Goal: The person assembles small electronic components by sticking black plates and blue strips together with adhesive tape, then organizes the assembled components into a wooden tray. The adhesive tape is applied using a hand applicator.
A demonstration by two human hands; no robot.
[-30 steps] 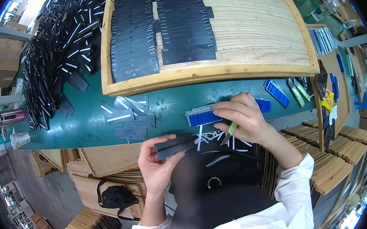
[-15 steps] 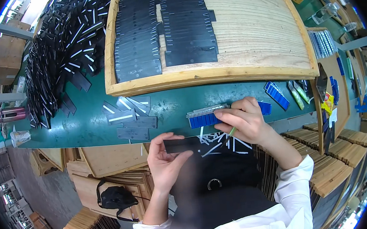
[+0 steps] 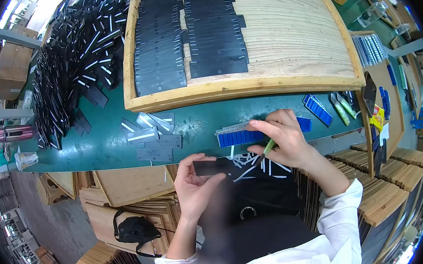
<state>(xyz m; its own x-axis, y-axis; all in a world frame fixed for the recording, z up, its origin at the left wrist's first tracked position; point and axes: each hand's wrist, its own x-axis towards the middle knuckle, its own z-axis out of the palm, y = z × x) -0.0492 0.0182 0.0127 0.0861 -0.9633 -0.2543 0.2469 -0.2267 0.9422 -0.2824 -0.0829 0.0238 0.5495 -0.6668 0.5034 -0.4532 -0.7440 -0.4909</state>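
Note:
My left hand (image 3: 191, 190) pinches a flat black rectangular plate (image 3: 209, 168) by its edges, just off the table's front edge. My right hand (image 3: 289, 143) has a green-handled knife (image 3: 269, 146) tucked in its fingers, its blade angled down and left. The thumb and forefinger of that hand are at the top edge of a blue segmented strip (image 3: 237, 139) with a silvery-grey layer behind it; whether they grip it I cannot tell. Thin white strips (image 3: 247, 165) lie scattered on my dark apron beneath. Several dark plates with white stripes (image 3: 157, 136) lie left of the strip.
A wooden-framed tray (image 3: 297, 80) holds overlapping rows of black plates. At the left is a big heap of black plates (image 3: 65, 69). More blue strips (image 3: 317, 108) and green-handled knives (image 3: 340, 109) lie to the right. Stacked wooden boards (image 3: 382, 187) stand below the table.
My right fingers have shifted off the front of the blue strip toward its top edge, uncovering more segments. The knife has tilted with them. My left hand still holds the black plate.

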